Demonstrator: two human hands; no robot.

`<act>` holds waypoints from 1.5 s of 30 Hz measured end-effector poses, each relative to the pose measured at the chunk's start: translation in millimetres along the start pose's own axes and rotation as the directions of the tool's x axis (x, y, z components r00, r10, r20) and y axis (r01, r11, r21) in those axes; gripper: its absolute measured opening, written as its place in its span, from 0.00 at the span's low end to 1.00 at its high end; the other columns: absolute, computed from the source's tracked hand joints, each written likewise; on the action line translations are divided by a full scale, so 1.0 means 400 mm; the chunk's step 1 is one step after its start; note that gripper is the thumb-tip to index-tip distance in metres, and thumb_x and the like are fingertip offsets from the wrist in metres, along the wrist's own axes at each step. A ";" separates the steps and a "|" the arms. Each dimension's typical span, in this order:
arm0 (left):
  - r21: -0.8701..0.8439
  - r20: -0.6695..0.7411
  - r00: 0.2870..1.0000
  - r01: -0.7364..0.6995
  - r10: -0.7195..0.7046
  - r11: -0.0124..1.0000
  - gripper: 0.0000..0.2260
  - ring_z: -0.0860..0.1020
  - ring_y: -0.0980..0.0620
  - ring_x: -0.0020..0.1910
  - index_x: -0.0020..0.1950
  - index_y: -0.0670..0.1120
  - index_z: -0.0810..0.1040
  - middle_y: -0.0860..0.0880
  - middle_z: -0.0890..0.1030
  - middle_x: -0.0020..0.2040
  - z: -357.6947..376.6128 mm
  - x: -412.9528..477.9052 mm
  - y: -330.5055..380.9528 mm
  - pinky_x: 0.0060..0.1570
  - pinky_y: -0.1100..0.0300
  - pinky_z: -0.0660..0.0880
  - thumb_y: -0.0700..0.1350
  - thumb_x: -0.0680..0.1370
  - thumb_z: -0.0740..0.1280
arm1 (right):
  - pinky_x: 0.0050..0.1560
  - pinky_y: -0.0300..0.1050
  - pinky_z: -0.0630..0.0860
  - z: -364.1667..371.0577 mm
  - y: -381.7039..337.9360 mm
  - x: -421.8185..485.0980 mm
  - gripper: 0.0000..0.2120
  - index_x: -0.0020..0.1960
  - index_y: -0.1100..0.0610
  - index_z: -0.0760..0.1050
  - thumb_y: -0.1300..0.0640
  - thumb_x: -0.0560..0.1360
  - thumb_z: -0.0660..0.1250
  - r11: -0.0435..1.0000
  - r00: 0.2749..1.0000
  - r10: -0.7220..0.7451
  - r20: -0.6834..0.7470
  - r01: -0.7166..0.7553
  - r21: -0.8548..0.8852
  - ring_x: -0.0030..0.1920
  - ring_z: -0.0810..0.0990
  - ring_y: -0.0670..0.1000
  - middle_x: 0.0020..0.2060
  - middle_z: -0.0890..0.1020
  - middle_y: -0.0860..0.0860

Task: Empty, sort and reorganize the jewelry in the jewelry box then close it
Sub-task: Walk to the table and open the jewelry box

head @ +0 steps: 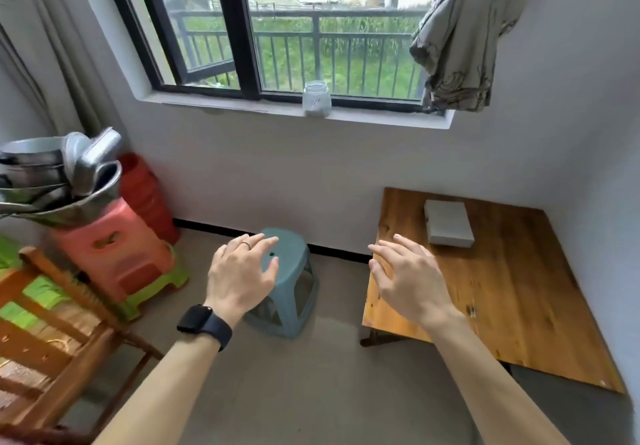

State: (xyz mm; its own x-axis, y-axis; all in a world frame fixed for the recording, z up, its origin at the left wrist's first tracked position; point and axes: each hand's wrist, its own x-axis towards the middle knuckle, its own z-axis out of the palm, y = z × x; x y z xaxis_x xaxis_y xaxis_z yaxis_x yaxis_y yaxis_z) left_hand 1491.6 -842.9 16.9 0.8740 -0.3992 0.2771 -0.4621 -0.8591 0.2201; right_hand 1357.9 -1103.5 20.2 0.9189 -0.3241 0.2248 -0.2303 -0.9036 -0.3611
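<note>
While facing a white-walled corner under a barred window (294, 28): wooden bench (502, 306) on grey floor (311, 392). Toward bench's far edge, jewelry box (448, 222), pale grey, rectangular, closed. Over bench's left edge, right hand (408, 281); left of bench, teal stool (294, 292) and left hand (242, 271). Both hands spread, empty.

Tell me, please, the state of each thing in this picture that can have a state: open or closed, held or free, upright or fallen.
jewelry box: closed, flat on the wooden table, untouched.
left hand: open, empty, over the teal stool.
right hand: open, empty, over the table's left edge.
teal stool: upright on the floor.
glass jar: upright on the windowsill.
curtain: bunched up, high on the right.
</note>
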 end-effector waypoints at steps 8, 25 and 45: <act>-0.086 0.050 0.978 -0.200 0.205 0.976 0.20 0.72 0.47 0.70 0.68 0.55 0.78 0.51 0.79 0.66 0.127 0.459 -0.029 0.69 0.47 0.68 0.56 0.76 0.63 | 0.75 0.53 0.59 0.073 0.045 0.320 0.18 0.69 0.45 0.75 0.45 0.81 0.60 0.987 0.985 0.160 -0.061 -0.161 -0.011 0.74 0.64 0.46 0.68 0.76 0.43; -0.244 0.211 0.681 -0.658 0.701 0.713 0.18 0.69 0.49 0.72 0.70 0.58 0.74 0.55 0.75 0.70 0.476 1.086 0.384 0.70 0.52 0.63 0.53 0.80 0.64 | 0.70 0.44 0.63 0.140 0.324 0.541 0.21 0.68 0.46 0.76 0.43 0.79 0.56 0.762 0.723 0.638 -0.264 -0.641 0.088 0.73 0.67 0.45 0.67 0.77 0.43; -0.376 0.576 0.223 -0.782 0.787 0.497 0.17 0.71 0.47 0.70 0.71 0.56 0.75 0.53 0.77 0.69 0.939 1.220 0.743 0.67 0.49 0.70 0.50 0.81 0.61 | 0.66 0.47 0.71 0.407 0.528 0.572 0.20 0.65 0.47 0.78 0.44 0.79 0.55 0.253 0.221 0.965 -0.143 -0.930 0.265 0.69 0.72 0.49 0.64 0.80 0.45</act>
State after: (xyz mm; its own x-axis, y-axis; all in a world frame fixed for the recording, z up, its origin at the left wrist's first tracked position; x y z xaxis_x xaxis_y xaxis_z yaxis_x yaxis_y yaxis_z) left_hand 1837.3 -1413.4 -133.7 -0.0823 -0.9493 -0.3034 -0.9696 0.0059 0.2447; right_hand 1571.5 -1322.8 -152.1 -0.0645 -0.9835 -0.1692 -0.8284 0.1473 -0.5404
